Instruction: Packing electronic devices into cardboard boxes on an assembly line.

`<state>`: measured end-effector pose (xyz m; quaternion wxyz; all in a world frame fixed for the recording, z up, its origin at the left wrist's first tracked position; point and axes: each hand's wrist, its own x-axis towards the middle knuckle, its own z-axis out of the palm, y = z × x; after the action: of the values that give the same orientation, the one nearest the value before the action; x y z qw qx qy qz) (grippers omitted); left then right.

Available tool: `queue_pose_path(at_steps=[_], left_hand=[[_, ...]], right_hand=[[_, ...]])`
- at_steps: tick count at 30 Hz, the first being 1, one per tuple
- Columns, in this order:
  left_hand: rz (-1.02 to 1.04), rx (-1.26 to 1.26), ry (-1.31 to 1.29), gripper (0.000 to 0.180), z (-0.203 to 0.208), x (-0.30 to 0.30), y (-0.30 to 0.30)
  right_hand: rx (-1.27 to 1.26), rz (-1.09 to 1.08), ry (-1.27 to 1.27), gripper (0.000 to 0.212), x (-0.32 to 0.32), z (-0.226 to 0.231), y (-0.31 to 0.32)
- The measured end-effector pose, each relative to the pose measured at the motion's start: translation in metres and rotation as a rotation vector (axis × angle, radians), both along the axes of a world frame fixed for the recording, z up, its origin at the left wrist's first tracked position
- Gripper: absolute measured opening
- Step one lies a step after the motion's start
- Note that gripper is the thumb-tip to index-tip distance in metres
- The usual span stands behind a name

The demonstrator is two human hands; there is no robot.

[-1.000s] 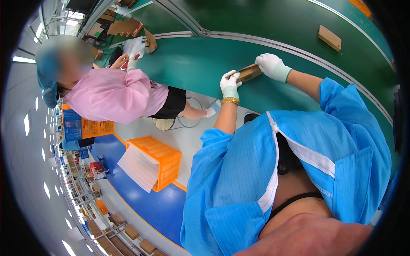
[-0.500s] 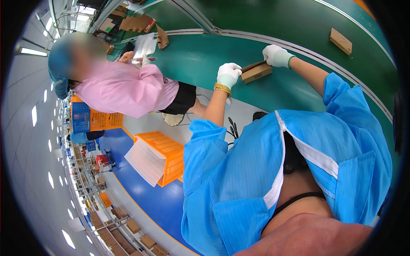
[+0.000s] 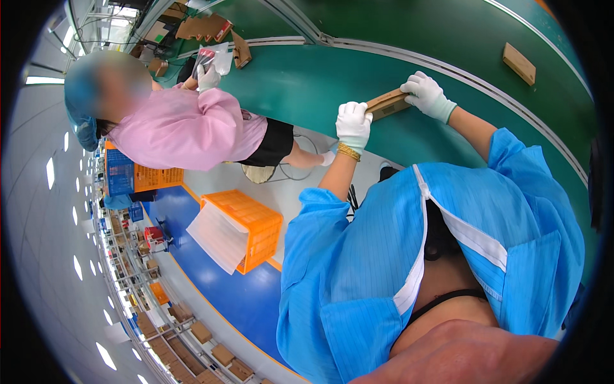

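Observation:
A small, flat brown cardboard box (image 3: 388, 105) is held just over the green work table (image 3: 288, 89). My left hand (image 3: 353, 124), in a white glove, has its fingers closed on the box's left end. At the right end, my right hand (image 3: 427, 96), also gloved in white, grips the corner with fingers bent over the edge. The box's top looks nearly flat between the two hands. What is inside it cannot be seen.
Another flat cardboard box (image 3: 519, 64) lies beyond the metal rail. A co-worker in pink (image 3: 192, 128) stands at the left, a gloved hand (image 3: 208, 78) on a clear plastic bag (image 3: 222, 61). Behind on the floor is an orange crate (image 3: 262, 237).
The box's raised top panel has come down. My left hand has shifted slightly right, and my right hand has turned with its fingers over the edge. The co-worker has lifted the bag.

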<state>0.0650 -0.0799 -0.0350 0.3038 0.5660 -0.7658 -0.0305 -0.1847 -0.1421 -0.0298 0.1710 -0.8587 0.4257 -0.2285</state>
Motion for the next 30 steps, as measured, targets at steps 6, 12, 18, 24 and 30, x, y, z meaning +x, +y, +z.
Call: queue_pose_path(at_steps=[6, 12, 18, 24, 30], left_hand=[[-0.038, 0.713, -0.218, 0.035, 0.037, -0.004, -0.037], [-0.035, 0.689, -0.353, 0.054, 0.017, -0.015, -0.038], [-0.01, 0.588, -0.403, 0.057, 0.015, -0.021, -0.028], [-0.026, 0.551, -0.331, 0.054, 0.033, -0.007, -0.015], [0.092, 0.526, -0.236, 0.099, 0.038, -0.021, 0.016]], right_hand=[[0.155, 0.046, 0.292, 0.028, 0.019, 0.04, -0.013], [0.243, 0.073, 0.496, 0.05, 0.035, 0.018, -0.013], [-0.03, -0.008, 0.306, 0.056, 0.032, -0.006, 0.001], [0.138, 0.003, 0.29, 0.056, 0.046, 0.02, 0.005], [0.214, 0.136, 0.183, 0.048, 0.003, -0.03, -0.008]])
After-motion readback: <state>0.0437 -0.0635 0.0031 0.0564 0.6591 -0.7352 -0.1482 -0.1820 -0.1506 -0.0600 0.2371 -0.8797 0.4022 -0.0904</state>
